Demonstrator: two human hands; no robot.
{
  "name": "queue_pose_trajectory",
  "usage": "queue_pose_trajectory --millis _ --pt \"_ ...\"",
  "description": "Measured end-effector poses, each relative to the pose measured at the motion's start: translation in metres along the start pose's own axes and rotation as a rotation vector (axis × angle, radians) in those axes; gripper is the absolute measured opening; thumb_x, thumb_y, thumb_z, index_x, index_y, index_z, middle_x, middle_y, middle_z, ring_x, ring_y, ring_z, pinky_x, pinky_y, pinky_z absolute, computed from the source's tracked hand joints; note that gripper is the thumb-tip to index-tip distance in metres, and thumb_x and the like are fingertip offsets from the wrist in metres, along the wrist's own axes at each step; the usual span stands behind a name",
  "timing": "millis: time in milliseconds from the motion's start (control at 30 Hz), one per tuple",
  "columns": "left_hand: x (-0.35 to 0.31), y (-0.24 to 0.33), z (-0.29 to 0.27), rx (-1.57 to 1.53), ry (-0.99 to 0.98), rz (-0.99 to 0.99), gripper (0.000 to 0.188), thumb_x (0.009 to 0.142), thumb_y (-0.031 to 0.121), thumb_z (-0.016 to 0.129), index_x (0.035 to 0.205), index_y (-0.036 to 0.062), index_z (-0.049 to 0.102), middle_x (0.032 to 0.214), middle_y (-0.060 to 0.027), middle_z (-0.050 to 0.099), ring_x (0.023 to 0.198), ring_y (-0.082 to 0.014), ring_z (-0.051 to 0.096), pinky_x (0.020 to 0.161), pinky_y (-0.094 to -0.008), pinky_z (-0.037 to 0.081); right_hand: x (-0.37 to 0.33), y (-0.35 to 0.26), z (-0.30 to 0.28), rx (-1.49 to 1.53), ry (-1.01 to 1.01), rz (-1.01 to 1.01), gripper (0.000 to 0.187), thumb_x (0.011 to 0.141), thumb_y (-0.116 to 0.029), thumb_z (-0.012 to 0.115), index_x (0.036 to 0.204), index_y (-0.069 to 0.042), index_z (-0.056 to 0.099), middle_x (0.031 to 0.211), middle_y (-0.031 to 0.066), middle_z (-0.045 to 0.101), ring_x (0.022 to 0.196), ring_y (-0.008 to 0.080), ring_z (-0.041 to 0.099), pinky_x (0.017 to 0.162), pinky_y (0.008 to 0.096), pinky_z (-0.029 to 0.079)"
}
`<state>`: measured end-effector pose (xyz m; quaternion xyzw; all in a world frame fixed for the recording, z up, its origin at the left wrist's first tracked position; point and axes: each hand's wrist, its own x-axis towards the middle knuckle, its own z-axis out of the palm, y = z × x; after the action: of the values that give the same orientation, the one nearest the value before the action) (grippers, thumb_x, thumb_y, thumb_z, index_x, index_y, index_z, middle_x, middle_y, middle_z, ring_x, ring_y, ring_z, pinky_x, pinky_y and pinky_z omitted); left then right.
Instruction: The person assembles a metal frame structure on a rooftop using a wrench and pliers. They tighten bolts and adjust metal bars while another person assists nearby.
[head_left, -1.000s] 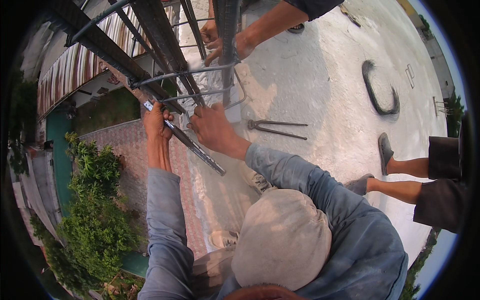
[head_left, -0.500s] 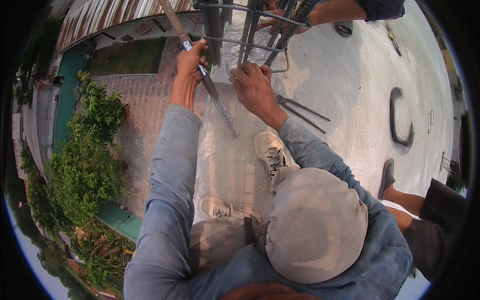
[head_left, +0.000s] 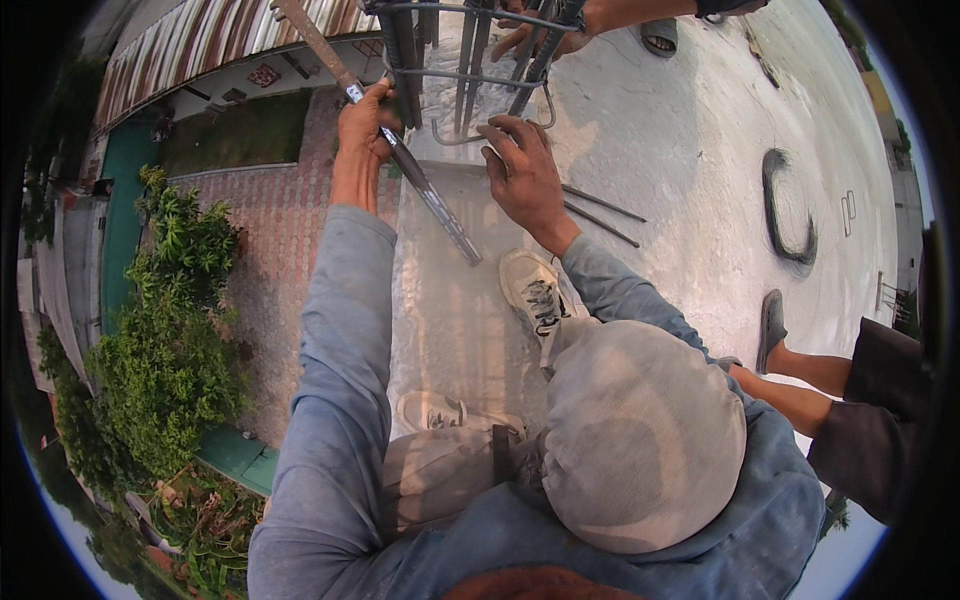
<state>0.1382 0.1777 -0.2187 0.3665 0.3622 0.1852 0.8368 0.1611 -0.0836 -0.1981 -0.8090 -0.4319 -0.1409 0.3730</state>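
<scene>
My left hand (head_left: 362,122) is closed round a rebar bending bar (head_left: 428,192), a long metal rod with a notched upper end, held slanting beside the rebar column. Steel stirrups (head_left: 470,76) ring the upright rebars (head_left: 408,70) at the top of the view. My right hand (head_left: 527,180) is at the lowest stirrup, its fingers bent and apart; its fingertips overlap the wire, and I cannot tell whether they touch it. Another person's hand (head_left: 540,38) reaches in among the rebars from the upper right. Long-handled pincers (head_left: 608,220) lie beside my right wrist, their head hidden behind it.
The concrete slab (head_left: 690,250) ends at a left edge above a paved yard (head_left: 280,220) with leafy shrubs (head_left: 160,370). A coil of dark wire (head_left: 775,210) lies on the right. Another person's legs (head_left: 810,385) are at the right, and a sandal (head_left: 658,36) shows near the top.
My right hand has loosened from the stirrup wire, its fingers spreading. The view has shifted slightly, and the pincers' head has gone behind my wrist. My left hand still grips the bar.
</scene>
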Motion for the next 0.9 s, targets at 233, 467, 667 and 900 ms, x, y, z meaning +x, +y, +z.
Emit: queue_pose_trajectory --millis 233,467,667,900 --pt "0.0 0.001 -0.003 0.088 0.033 0.017 0.02 0.094 0.019 0.079 0.095 0.0043 0.066 0.076 -0.0004 0.06 0.052 -0.0084 0.046 0.048 -0.0279 0.041 -0.005 0.06 -0.007 0.245 0.394 0.54 0.02 0.101 -0.01 0.062 0.114 0.0 0.073 0.1 0.009 0.072 0.089 0.0209 0.069 0.079 0.033 0.055" --pt "-0.001 0.001 -0.001 0.081 0.029 0.017 0.019 0.096 0.019 0.078 0.096 0.0052 0.065 0.08 -0.0005 0.062 0.053 -0.0084 0.047 0.049 -0.0284 0.042 0.037 0.13 -0.004 1.21 0.254 1.194 0.034 0.11 -0.023 0.048 0.12 0.005 0.065 0.099 0.0137 0.072 0.089 0.0267 0.068 0.082 0.0414 0.058" --pt "-0.003 -0.001 -0.001 0.052 0.001 0.025 0.015 0.097 0.017 0.076 0.098 0.0063 0.066 0.084 -0.0007 0.062 0.053 -0.0088 0.047 0.049 -0.0291 0.042 0.05 0.132 0.025 1.471 0.039 1.199 0.038 0.112 -0.027 0.041 0.121 0.002 0.063 0.1 0.0148 0.071 0.089 0.027 0.068 0.081 0.0452 0.057" --pt "-0.001 -0.001 -0.001 0.045 0.013 0.027 0.018 0.095 0.018 0.078 0.096 0.0054 0.065 0.081 -0.0002 0.06 0.052 -0.0085 0.046 0.048 -0.0288 0.042 0.006 0.051 0.006 0.475 0.398 1.026 0.037 0.104 -0.028 0.056 0.092 0.005 0.068 0.075 0.0116 0.065 0.067 0.0198 0.058 0.066 0.0373 0.046"
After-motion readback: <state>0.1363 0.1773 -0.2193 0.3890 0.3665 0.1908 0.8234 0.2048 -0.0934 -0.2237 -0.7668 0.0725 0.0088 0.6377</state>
